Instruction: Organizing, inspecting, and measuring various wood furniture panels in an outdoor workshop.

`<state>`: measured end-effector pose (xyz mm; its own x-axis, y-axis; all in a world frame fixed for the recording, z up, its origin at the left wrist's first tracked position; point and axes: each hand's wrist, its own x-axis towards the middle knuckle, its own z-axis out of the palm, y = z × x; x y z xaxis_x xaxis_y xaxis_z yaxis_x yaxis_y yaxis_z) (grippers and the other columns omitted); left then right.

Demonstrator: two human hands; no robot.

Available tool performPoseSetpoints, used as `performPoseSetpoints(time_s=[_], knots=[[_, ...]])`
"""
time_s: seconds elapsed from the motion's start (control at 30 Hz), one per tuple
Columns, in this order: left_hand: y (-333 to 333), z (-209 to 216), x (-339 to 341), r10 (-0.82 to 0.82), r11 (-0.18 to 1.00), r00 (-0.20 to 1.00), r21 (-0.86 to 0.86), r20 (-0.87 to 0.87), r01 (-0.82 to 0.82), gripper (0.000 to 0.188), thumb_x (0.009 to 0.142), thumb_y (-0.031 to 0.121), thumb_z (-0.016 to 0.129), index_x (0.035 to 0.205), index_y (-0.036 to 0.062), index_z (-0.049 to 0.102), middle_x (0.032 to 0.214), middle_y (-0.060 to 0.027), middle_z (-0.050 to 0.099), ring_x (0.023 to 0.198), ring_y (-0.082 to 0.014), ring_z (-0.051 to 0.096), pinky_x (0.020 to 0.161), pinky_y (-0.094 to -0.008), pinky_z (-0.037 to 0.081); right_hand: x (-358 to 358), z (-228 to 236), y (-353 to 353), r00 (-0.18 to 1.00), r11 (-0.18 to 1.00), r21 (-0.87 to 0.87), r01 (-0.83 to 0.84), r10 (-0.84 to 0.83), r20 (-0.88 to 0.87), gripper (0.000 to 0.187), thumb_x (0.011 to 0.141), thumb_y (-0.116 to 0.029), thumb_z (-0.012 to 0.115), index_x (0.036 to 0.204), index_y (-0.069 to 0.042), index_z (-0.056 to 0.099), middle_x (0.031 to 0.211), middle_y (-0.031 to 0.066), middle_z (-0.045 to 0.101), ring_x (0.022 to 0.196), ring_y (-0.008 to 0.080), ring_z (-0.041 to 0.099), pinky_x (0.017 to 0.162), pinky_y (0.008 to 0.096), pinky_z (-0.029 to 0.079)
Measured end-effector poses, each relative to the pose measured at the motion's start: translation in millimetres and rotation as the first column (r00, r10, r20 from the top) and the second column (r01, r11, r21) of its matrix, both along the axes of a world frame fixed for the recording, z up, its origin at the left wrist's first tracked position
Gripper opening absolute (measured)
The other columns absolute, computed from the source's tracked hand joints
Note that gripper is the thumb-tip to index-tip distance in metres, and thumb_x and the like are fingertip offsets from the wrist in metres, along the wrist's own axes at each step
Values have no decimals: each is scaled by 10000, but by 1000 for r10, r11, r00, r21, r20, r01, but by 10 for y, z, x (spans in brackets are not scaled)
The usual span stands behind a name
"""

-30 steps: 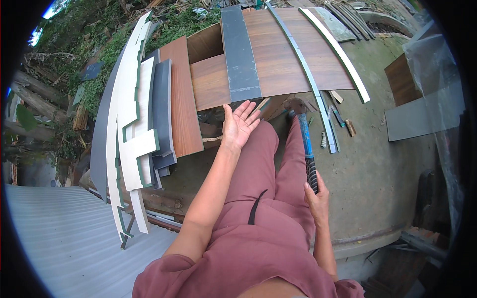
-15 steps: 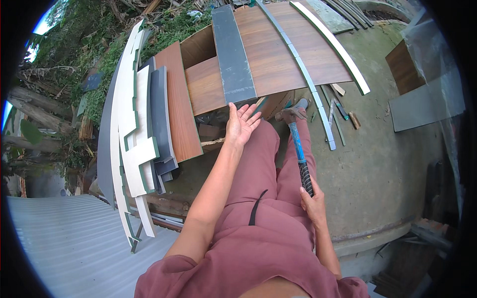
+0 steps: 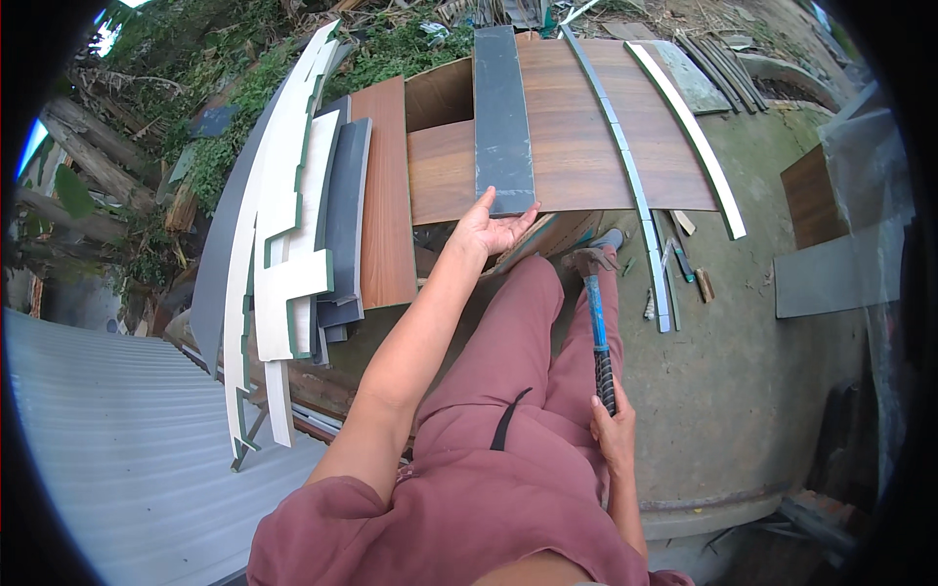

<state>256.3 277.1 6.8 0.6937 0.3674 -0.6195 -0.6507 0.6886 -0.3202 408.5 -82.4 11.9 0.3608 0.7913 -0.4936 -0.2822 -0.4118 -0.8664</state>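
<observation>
A long dark grey board [image 3: 505,127] lies across a wood-grain panel [image 3: 567,146]. Its near end rests in my left hand [image 3: 493,230], palm up, the thumb at the board's left edge and the fingers mostly hidden under it. On my right side, my right hand [image 3: 614,427] is wrapped round the black grip of a claw hammer [image 3: 595,311] with a blue shaft. The hammer's head points away from me, over my lower leg. Right of the grey board, a narrow grey metal strip [image 3: 625,156] and a white strip [image 3: 692,137] lie over the panel and overhang its near edge.
On the left lean stacked white notched strips [image 3: 293,264], grey boards [image 3: 344,205] and a reddish-brown board [image 3: 381,195]. Offcuts and a utility knife [image 3: 681,260] lie on the concrete floor [image 3: 723,391]. Corrugated roofing [image 3: 117,439] spreads at lower left; plastic sheeting [image 3: 870,195] hangs at right.
My left hand has gone from spread below the grey board's end to gripping that end. The view has shifted, so the panels appear lower and further right. The hammer stays in my right hand.
</observation>
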Motion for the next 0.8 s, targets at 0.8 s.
performPoseSetpoints(time_s=[0.8], knots=[[-445,-349,-1142,688,503,726,728,-11,-466,408,853,84,647,1216,24,472,1233,-121,548,1168,-302,519,1022,-499,421,-98,112,39,997,997,28,-76,75,30,478,891,-67,566,1339,13,421,632,-43,429,444,35,387,390,206,324]])
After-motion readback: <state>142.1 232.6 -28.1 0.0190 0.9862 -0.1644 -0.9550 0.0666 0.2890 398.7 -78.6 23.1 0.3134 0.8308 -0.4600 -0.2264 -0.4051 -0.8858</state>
